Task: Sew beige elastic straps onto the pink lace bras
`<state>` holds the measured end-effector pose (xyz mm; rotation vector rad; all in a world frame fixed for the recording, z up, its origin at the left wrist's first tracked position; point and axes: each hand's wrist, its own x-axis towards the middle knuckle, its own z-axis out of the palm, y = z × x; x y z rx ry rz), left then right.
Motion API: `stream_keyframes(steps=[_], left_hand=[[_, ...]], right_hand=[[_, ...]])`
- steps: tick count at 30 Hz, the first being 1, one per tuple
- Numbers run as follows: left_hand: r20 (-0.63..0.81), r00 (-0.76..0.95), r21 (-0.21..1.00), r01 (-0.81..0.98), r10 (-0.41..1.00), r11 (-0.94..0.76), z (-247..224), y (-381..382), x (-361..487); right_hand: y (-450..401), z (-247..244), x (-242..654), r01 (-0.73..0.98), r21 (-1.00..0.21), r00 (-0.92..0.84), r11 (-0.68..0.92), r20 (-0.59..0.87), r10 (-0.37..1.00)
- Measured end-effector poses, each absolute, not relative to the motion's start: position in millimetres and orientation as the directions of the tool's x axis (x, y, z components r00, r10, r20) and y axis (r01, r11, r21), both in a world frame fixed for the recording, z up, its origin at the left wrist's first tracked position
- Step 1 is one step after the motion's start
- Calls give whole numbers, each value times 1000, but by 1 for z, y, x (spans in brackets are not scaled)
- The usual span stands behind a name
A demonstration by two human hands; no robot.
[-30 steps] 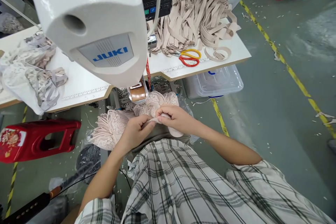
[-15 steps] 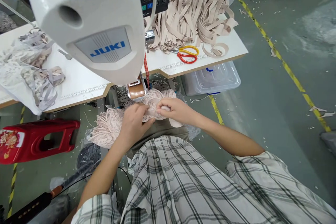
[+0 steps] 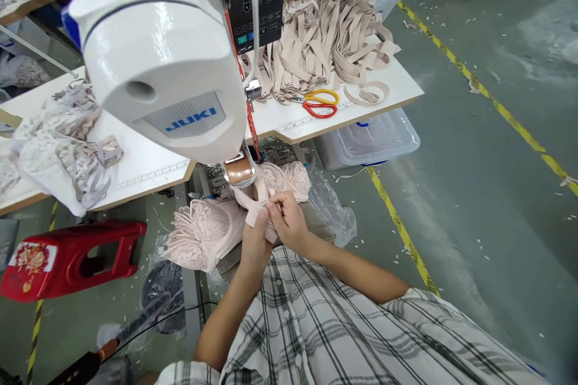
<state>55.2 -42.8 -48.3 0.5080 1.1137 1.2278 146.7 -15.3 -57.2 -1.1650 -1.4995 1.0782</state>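
Observation:
Pale pink lace bras lie in a stack across my lap, under the head of a white JUKI sewing machine. My left hand is closed on a pale pink strap, its thumb pressed on the band. Right beside it, my right hand pinches the same strap, the fingertips of both hands nearly meeting. One end of the strap stands up above the left thumb. Part of the lace cups shows just beyond my hands, near the machine's front.
A heap of beige straps and red-and-yellow scissors lie on the white table. Printed fabric pieces are at its left. A red stool stands on the floor at left, a clear lidded box under the table's right.
My hands have drawn together and come closer to my body, lifting the strap up from the lace. The view has shifted, showing more of the machine and its panel.

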Motion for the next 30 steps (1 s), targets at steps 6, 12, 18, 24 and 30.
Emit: stream_keyframes(steps=[6,12,18,24,30], left_hand=[[-325,-286,940,-201,902,275,-25,-38,48],[-312,221,925,294,924,242,8,-33,14],[-378,316,920,235,870,314,19,-23,6],[-407,-9,907,-122,913,403,10,-20,2],[-388,-117,902,-252,914,351,3,-17,16]], right_hand=[[-8,-56,163,214,-935,-164,283,251,954],[25,-24,207,272,-781,-635,562,294,715],[41,-11,214,329,-796,-791,508,61,608],[33,-17,216,451,-839,-291,306,186,938],[11,-11,191,330,-810,-352,485,371,859]])
